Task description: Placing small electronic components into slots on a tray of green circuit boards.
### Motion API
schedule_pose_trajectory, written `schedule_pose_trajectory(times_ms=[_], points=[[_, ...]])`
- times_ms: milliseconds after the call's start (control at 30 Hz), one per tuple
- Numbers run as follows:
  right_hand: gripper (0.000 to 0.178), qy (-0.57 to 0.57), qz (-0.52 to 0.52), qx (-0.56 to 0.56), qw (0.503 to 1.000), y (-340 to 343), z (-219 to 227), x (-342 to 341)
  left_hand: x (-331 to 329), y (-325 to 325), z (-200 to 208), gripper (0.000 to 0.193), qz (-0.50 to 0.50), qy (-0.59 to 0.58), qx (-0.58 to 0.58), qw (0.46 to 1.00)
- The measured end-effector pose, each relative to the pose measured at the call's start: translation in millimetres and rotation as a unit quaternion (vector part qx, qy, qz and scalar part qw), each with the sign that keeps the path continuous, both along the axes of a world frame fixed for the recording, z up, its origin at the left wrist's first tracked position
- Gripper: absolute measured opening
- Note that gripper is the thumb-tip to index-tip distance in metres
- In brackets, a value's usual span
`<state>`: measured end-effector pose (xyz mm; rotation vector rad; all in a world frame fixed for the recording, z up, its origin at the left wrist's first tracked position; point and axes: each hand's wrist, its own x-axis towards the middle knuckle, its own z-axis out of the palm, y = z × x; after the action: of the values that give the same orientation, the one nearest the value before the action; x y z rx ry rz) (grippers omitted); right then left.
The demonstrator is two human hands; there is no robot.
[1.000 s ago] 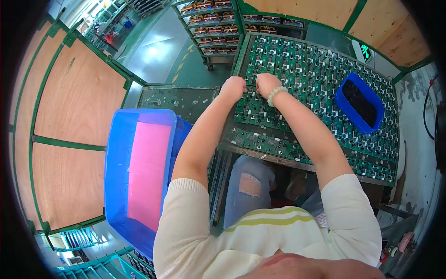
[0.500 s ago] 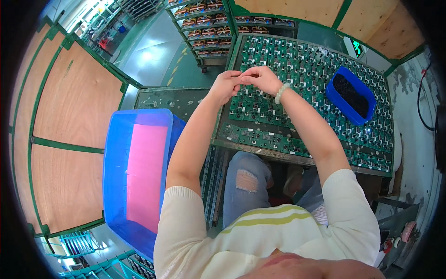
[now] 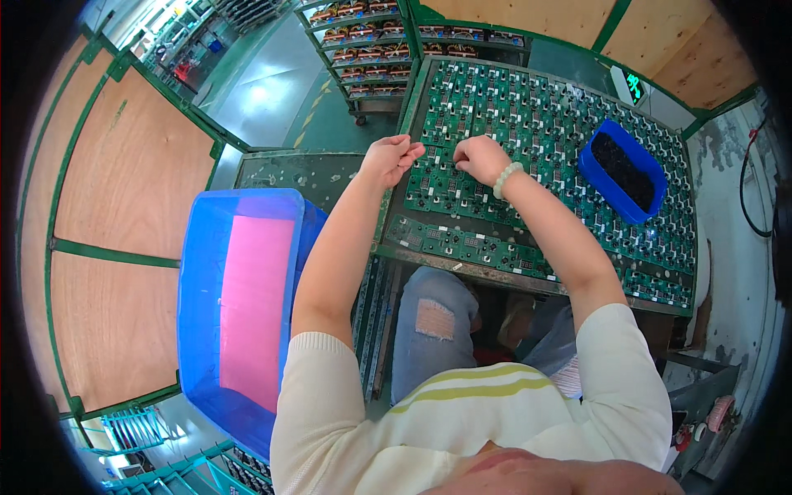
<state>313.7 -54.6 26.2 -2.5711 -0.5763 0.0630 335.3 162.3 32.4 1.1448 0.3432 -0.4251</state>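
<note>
Rows of green circuit boards (image 3: pixel 528 124) cover the workbench before me. My left hand (image 3: pixel 394 159) is over the bench's left edge, its fingers curled together. Any small item inside it is too small to tell. Further right, my right hand (image 3: pixel 484 160), with a pale bead bracelet (image 3: pixel 506 181) at the wrist, reaches down over the left part of the boards. Its fingertips are pinched close to a board; I cannot make out what lies between them. A blue tray (image 3: pixel 657 216) of small black parts (image 3: pixel 623 169) rests on the boards to the right.
A big blue bin (image 3: pixel 200 289) with a pink sheet (image 3: pixel 256 305) inside stands at my left. Beyond the bench is a wheeled rack (image 3: pixel 363 54) of parts. Green-framed wooden panels (image 3: pixel 124 165) and a wall on the right enclose the place.
Both hands were together at the fingertips; now they are apart. My right hand has moved right and down toward the boards, while the left has shifted slightly left.
</note>
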Motion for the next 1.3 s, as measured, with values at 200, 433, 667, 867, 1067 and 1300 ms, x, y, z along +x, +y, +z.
schedule_pose_trajectory(times_ms=[200, 433, 667, 867, 1067, 1300], points=[[0.009, 0.016, -0.025, -0.050, 0.998, 7.7, -3.6, 1.9, 1.4, 3.5, -5.4, 0.024, -0.025, -0.014, 0.098, 0.995], [0.011, -0.083, -0.014, -0.135, 0.987, 9.3, -21.6, 8.5, -2.9, -8.9, -0.6, 0.021, -0.058, -0.074, 0.120, 0.988], [0.014, -0.082, -0.008, -0.132, 0.988, 13.2, -14.4, -0.3, -3.9, -8.9, -0.8, 0.018, -0.122, -0.216, 0.367, 0.897], [0.015, -0.061, -0.045, -0.160, 0.984, 20.0, -9.4, -3.3, -0.5, -5.7, -19.0, 0.016, -0.131, -0.296, 0.408, 0.853], [0.015, -0.105, -0.068, -0.211, 0.969, 26.6, -2.1, -14.5, -8.4, -13.3, -17.6, 0.015, -0.103, -0.467, 0.586, 0.654], [0.016, -0.094, -0.068, -0.212, 0.970, 24.4, -4.2, -13.3, -10.7, -17.8, -23.1, 0.013, -0.163, -0.384, 0.610, 0.674]])
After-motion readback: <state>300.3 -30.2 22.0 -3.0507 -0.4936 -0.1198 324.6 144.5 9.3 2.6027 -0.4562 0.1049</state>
